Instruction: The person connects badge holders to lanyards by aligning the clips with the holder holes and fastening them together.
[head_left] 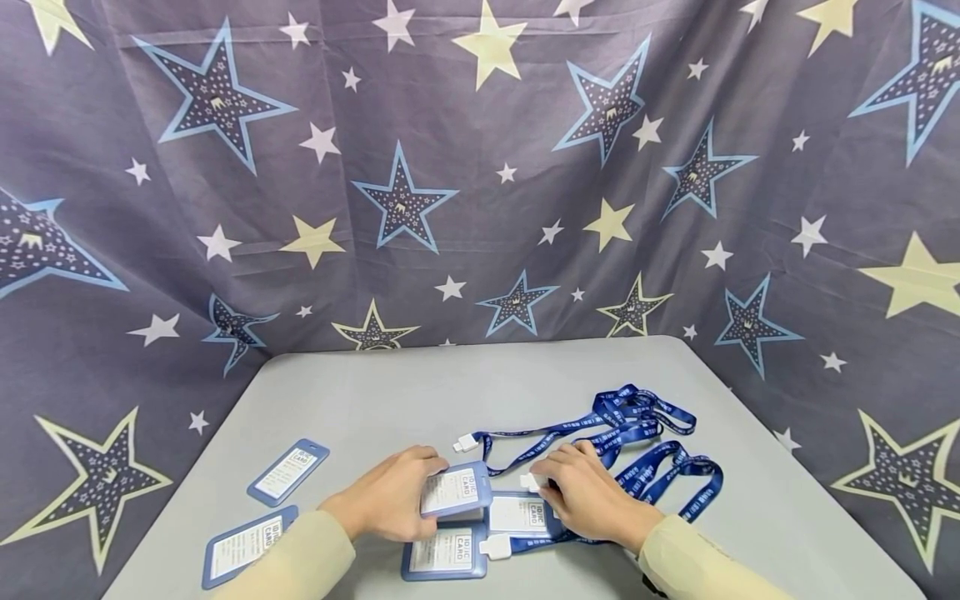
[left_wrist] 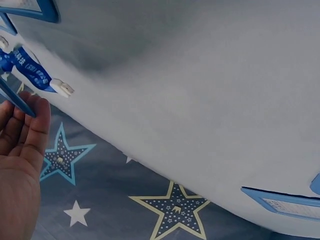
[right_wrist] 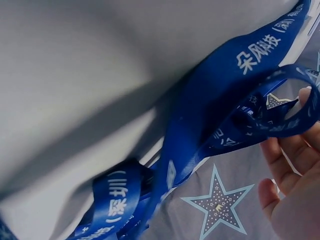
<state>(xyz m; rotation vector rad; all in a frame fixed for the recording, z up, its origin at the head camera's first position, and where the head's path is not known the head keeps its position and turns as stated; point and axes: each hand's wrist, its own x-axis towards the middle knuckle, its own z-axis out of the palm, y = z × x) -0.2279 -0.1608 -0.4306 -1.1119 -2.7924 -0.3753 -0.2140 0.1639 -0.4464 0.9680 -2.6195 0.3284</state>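
My left hand (head_left: 390, 496) grips a blue ID card holder (head_left: 453, 490) by its left end, raised above the other holders. Edge-on, that card holder (left_wrist: 17, 99) shows beside the fingers in the left wrist view. My right hand (head_left: 592, 496) pinches the white clip (head_left: 529, 482) of a blue lanyard at its fingertips. Under the hands lie two more card holders, a near one (head_left: 444, 554) and a right one (head_left: 519, 515) partly covered by the right hand. Beside the near holder rests another white clip (head_left: 496, 547). Blue lanyard straps (right_wrist: 200, 100) cross the right wrist view.
Two more card holders lie at the left, a far one (head_left: 288, 472) and a near one (head_left: 246, 546) partly behind the left sleeve. A third lanyard (head_left: 555, 429) stretches across the right with its white clip (head_left: 466, 443). A star-patterned curtain (head_left: 420, 100) surrounds the grey table (head_left: 390, 387).
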